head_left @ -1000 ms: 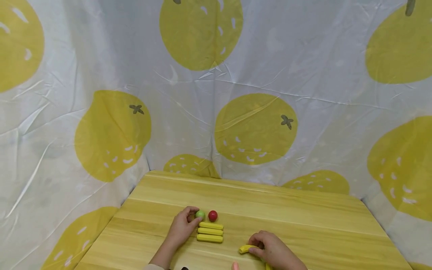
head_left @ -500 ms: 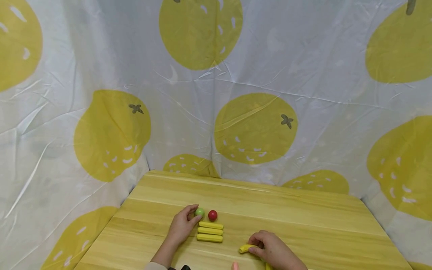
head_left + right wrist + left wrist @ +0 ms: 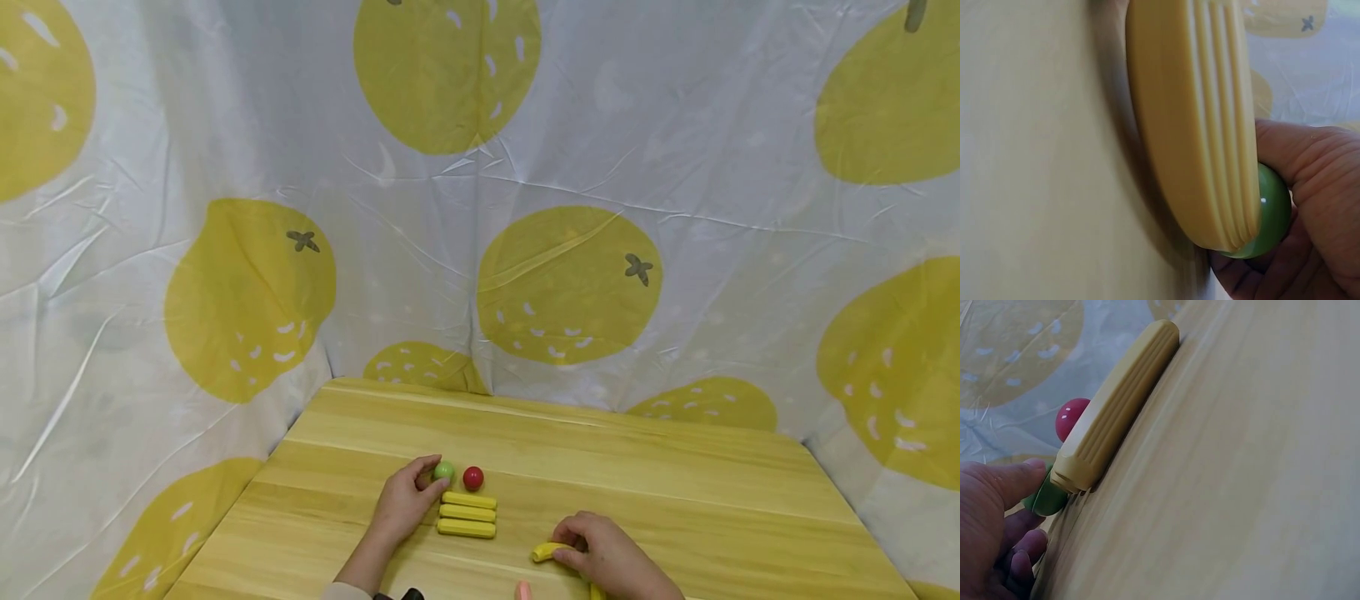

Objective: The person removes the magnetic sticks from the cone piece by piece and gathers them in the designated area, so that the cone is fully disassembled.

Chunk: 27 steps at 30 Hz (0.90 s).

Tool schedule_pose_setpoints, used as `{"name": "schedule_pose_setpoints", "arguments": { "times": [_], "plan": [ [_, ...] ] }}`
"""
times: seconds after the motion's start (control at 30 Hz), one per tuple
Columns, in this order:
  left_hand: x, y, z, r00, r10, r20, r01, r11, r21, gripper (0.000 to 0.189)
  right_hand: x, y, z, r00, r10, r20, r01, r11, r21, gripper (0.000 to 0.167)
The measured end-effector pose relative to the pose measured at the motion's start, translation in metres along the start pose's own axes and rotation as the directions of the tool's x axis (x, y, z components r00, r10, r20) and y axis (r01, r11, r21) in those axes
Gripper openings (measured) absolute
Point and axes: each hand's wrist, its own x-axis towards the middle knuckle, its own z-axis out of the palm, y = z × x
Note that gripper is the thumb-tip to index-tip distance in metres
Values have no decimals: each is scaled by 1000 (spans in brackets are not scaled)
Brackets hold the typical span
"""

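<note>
In the head view my left hand [image 3: 402, 505] pinches a glossy green ball [image 3: 444, 472] between thumb and fingers. A red ball [image 3: 473, 477] sits just to its right, apart from it. Nearer than the balls lie three yellow ridged sticks [image 3: 467, 528] in a stack of rows. My right hand [image 3: 609, 557] pinches a curved yellow piece [image 3: 549, 552], like a small banana, low over the table. In the right wrist view another yellow ridged stick [image 3: 1191, 125] covers part of that hand and of a second green ball [image 3: 1275, 206]. The banana-like piece is hidden there.
A pale wooden table [image 3: 675, 483] carries everything. At the head view's bottom edge a pink piece [image 3: 523, 592] and a dark object [image 3: 412, 595] are cut off. A lemon-printed cloth [image 3: 420, 275] hangs around the table's far and side edges.
My left hand has shifted the green ball slightly away from the yellow sticks, toward the far side, and then stays there. My right hand keeps its place with the banana-like piece.
</note>
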Motion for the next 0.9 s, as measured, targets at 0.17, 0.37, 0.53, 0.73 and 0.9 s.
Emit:
{"name": "schedule_pose_setpoints", "arguments": {
  "times": [0.17,0.37,0.53,0.73,0.9],
  "plan": [
    [0,0,-1,1000,-4,-9,4,1000,-21,44,-1,1,-3,1000,5,-9,-5,1000,-5,13],
    [1,-4,1,997,13,-72,-19,996,-87,41,-4,4,-5,998,16,-59,-18,999,-35,15],
    [-2,2,3,974,121,-190,-142,984,-105,32,-5,4,-4,993,29,-111,-38,996,-79,15],
    [-18,37,15,912,360,-195,-381,922,-77,14,-4,5,-5,983,92,-160,-110,989,-104,14],
    [-50,69,45,811,584,47,-584,812,-13,6,-5,5,-7,971,122,-208,-154,978,-143,10]
  ]
}}
